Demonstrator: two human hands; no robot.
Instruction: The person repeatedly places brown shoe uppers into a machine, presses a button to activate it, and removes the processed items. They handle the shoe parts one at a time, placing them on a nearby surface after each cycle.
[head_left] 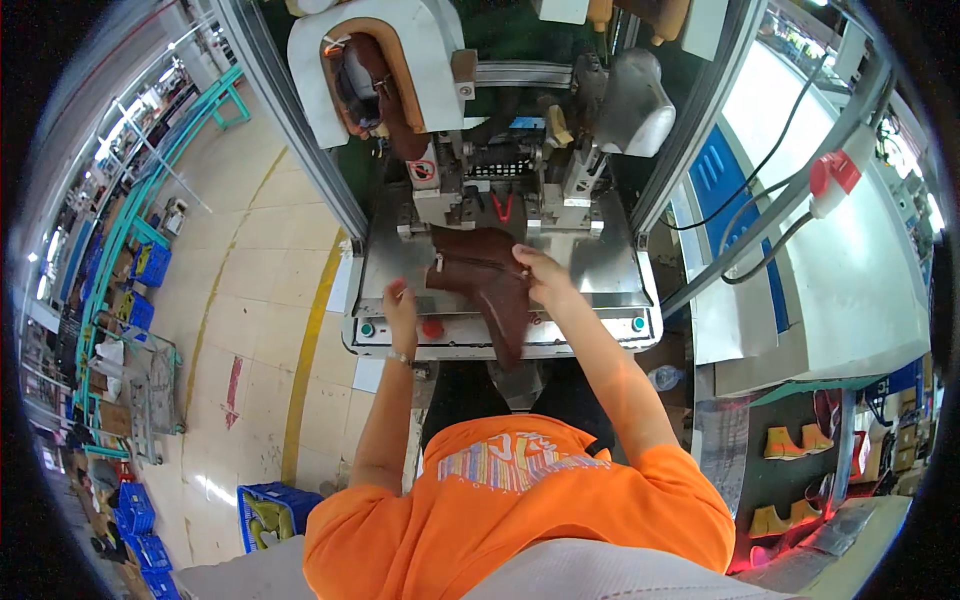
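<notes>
A dark brown leather ankle boot upper [484,268] hangs over the front of the steel machine table [600,268], its pointed end downward. A small metal zip pull shows at its left edge. My right hand [542,274] grips the boot upper by its right side, thumb on top. To the left of it, apart from the leather, my left hand [400,308] is raised with loosely curled fingers and nothing seen in it. Another brown boot upper [388,95] sits in the white padded holder [308,75] at the machine's left. At the right stands a bare silver boot form [637,103].
Red-handled pliers [502,207] lie on the machine table. Its front panel carries a red button [432,328] and green buttons [638,324]. Metal posts flank the machine. Tan boots [785,442] stand on a rack at right; a blue crate [278,512] is at lower left.
</notes>
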